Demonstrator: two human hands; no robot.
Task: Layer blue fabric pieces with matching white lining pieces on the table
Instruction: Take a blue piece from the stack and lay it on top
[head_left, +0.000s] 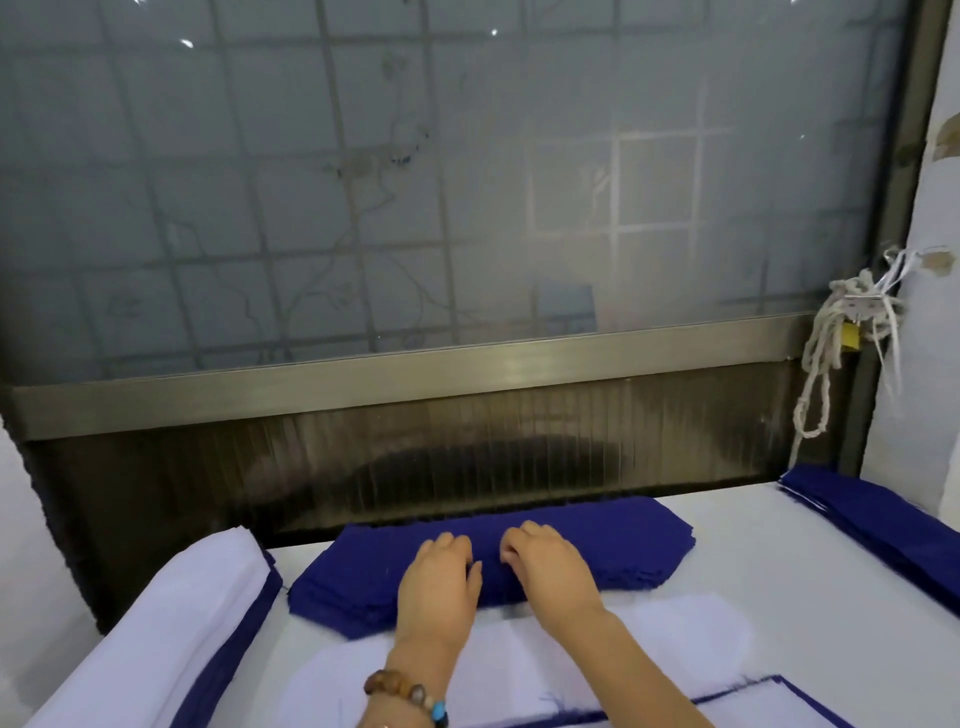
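A thick stack of blue fabric pieces (613, 540) with angled ends lies across the far middle of the white table (769, 613). Both hands are on its top piece near the centre. My left hand (441, 582) lies palm down with fingers bent at the tips onto the cloth. My right hand (550, 566) has its fingertips curled onto the cloth beside it; whether either pinches the top layer cannot be told. In front of the stack lies a white lining piece (675, 629), and at the near edge a white piece sits over blue (779, 706).
At the left a tall pile of white lining over blue (171, 623) reaches the table edge. More blue pieces (883, 514) are stacked at the right. A dark panel and frosted window (415, 208) close off the far side. White cord (831, 353) hangs at the right.
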